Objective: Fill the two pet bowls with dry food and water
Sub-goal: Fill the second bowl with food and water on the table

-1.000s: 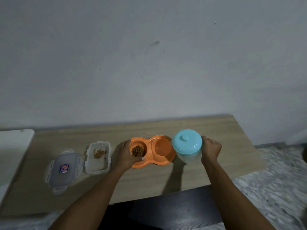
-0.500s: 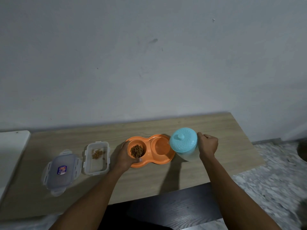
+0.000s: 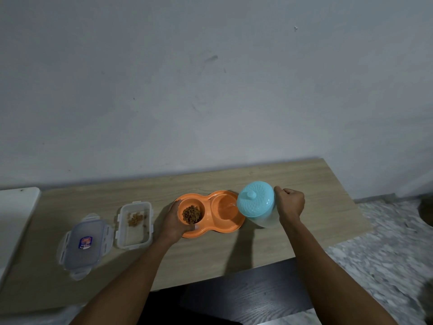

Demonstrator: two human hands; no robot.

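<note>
**Water running into the right bowl**

On the wooden table [image 3: 304,181], from the left: a loose lid [image 3: 82,245], then an open tub [image 3: 134,225] with a few bits of kibble. Next, the left hand [image 3: 174,220] grips the near-left rim of the orange double dish [image 3: 210,213], thumb on the rim. Its left bowl [image 3: 192,213] holds dry food; the right bowl [image 3: 226,206] is taking a thin stream of water. The right hand [image 3: 290,202], fist closed on the handle, tilts the blue-lidded jug [image 3: 256,200] over that bowl.
</note>
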